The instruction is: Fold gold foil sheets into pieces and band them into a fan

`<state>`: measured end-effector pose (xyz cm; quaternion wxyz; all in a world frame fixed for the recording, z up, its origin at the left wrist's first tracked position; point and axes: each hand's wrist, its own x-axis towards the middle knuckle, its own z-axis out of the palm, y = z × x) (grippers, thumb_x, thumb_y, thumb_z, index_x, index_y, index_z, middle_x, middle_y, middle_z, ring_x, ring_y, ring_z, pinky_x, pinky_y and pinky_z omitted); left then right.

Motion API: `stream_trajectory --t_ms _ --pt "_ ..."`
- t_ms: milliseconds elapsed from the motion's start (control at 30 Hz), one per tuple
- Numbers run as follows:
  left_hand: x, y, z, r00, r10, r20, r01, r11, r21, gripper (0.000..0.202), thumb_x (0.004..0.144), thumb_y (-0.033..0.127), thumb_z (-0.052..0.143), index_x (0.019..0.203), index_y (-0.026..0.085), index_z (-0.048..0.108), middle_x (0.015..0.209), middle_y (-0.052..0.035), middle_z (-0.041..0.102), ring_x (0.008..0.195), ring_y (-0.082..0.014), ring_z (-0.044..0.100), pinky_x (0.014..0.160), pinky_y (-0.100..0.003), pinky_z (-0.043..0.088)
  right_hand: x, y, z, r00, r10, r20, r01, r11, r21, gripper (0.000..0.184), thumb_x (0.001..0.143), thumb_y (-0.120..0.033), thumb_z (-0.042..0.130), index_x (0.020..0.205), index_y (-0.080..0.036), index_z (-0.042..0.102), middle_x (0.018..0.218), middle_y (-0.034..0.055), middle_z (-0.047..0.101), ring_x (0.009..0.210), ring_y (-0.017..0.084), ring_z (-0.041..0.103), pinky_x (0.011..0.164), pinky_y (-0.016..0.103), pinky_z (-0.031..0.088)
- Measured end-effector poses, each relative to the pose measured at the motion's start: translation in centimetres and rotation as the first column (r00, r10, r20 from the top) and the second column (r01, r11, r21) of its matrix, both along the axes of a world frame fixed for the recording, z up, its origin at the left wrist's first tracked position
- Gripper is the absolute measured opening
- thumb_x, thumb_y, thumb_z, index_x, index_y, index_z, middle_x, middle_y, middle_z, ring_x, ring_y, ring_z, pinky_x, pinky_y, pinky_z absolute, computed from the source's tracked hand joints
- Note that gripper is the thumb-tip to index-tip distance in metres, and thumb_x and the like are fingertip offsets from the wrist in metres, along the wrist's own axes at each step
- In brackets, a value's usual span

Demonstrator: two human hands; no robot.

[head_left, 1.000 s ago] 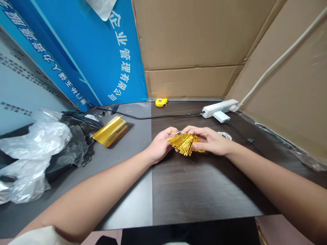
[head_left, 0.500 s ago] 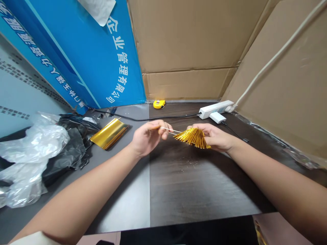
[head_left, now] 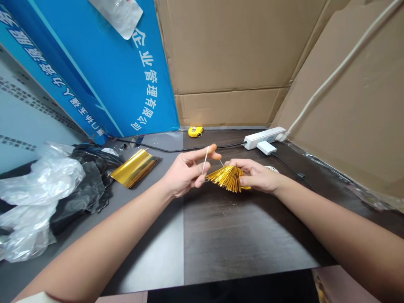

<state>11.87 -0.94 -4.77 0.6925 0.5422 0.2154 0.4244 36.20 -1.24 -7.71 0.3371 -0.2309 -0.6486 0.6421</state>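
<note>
My right hand (head_left: 257, 176) grips a pleated fan of shiny gold foil paper (head_left: 227, 177), its folds spread toward the left. A thin white string (head_left: 205, 160) runs from the fan to my left hand (head_left: 191, 172). There it loops over the raised index finger, with the thumb and lower fingers closed on it. Both hands are above the table, the left one just beside the fan's narrow left tip. Part of the fan is hidden behind the right fingers.
Gold foil sheets (head_left: 135, 167) lie at left, near crumpled clear and black plastic bags (head_left: 41, 181). A yellow tape measure (head_left: 195, 132) sits at the back. A white power strip (head_left: 263, 138) with cables stands back right. Cardboard (head_left: 227, 46) and blue panels (head_left: 126, 75) wall the table.
My left hand has turned and lifted its index finger, opening the string into a loop. The fan and right hand have shifted slightly left and down.
</note>
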Motion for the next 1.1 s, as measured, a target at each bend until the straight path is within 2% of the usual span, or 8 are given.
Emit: stream_trajectory --t_ms 233,367,500,633,767,900,1000,1100 --pt "-0.8 0.6 1.1 0.988 -0.088 -0.129 0.094 0.995 0.041 0.060 0.063 0.033 0.093 0.120 0.034 0.074 0.134 -0.0117 0.064 0.058 -0.0023 0.046 0.039 -0.013 0.037 0.4 0.3 0.1 0.995 -0.066 0.069 0.062 0.996 0.066 0.042 0.079 -0.052 0.080 0.101 -0.019 0.068 0.096 0.0036 0.066 0.085 0.015 0.062 0.079 0.026 0.049" --pt "-1.2 0.7 2.0 0.954 0.020 -0.299 0.008 0.996 0.090 0.061 0.067 0.034 0.091 0.125 0.032 0.072 0.131 -0.0127 0.064 0.050 0.0003 0.043 0.037 -0.015 0.036 0.2 0.5 0.4 0.981 -0.156 0.116 0.139 0.980 0.140 0.038 0.081 -0.051 0.078 0.097 -0.019 0.066 0.094 0.0044 0.067 0.083 0.016 0.061 0.078 0.029 0.050" --pt "-0.9 0.1 2.8 0.926 0.132 -0.353 -0.047 0.970 0.239 0.053 0.069 0.037 0.090 0.119 0.032 0.075 0.113 -0.0065 0.062 0.050 0.0013 0.035 0.039 -0.017 0.032 -0.3 0.4 0.3 0.972 -0.191 0.137 0.155 0.959 0.237 0.032 0.085 -0.047 0.074 0.097 -0.020 0.063 0.093 0.0031 0.064 0.079 0.015 0.059 0.074 0.029 0.050" --pt "0.3 -2.3 4.0 0.875 0.258 -0.409 -0.041 0.882 0.470 0.039 0.077 0.029 0.084 0.115 0.031 0.077 0.081 0.0017 0.047 0.059 -0.0054 0.044 0.048 -0.019 0.040 -0.9 0.1 0.0 0.972 -0.188 0.139 0.138 0.942 0.305 0.031 0.088 -0.048 0.070 0.101 -0.021 0.061 0.094 0.0031 0.062 0.084 0.017 0.059 0.077 0.031 0.050" --pt "1.9 -5.1 4.3 0.766 0.481 -0.428 -0.094 0.741 0.665 0.031 0.075 0.027 0.087 0.105 0.025 0.080 0.070 0.0035 0.046 0.063 -0.0077 0.044 0.053 -0.019 0.038 -1.6 -0.2 -0.1 0.960 -0.269 0.083 0.228 0.916 0.329 0.027 0.089 -0.044 0.069 0.099 -0.021 0.060 0.091 0.0027 0.061 0.083 0.017 0.059 0.077 0.032 0.050" --pt "3.0 -6.7 3.2 0.712 0.533 -0.457 -0.057 0.693 0.719 0.052 0.072 0.022 0.089 0.122 0.020 0.074 0.071 0.0048 0.048 0.057 -0.0064 0.045 0.052 -0.019 0.040 -2.4 -0.8 0.2 0.940 -0.335 0.063 0.284 0.873 0.397 0.015 0.086 -0.030 0.067 0.095 -0.020 0.060 0.086 0.0010 0.062 0.077 0.015 0.059 0.071 0.029 0.049" --pt "3.6 -7.1 2.0 0.685 0.590 -0.427 -0.049 0.622 0.782 0.045 0.076 0.020 0.086 0.119 0.016 0.074 0.067 0.0051 0.050 0.058 -0.0085 0.048 0.056 -0.022 0.043 -3.0 -1.3 0.3 0.921 -0.380 0.084 0.300 0.832 0.467 0.015 0.080 -0.016 0.063 0.094 -0.020 0.061 0.084 -0.0004 0.064 0.074 0.014 0.058 0.066 0.026 0.046" --pt "4.0 -7.1 0.9 0.709 0.595 -0.378 -0.062 0.586 0.808 0.033 0.082 0.017 0.080 0.114 0.011 0.075 0.065 0.0041 0.055 0.059 -0.0099 0.051 0.061 -0.023 0.047 -3.4 -1.7 0.3 0.908 -0.410 0.089 0.323 0.819 0.475 0.017 0.076 -0.015 0.062 0.093 -0.019 0.060 0.079 -0.0016 0.062 0.068 0.013 0.055 0.061 0.025 0.043"
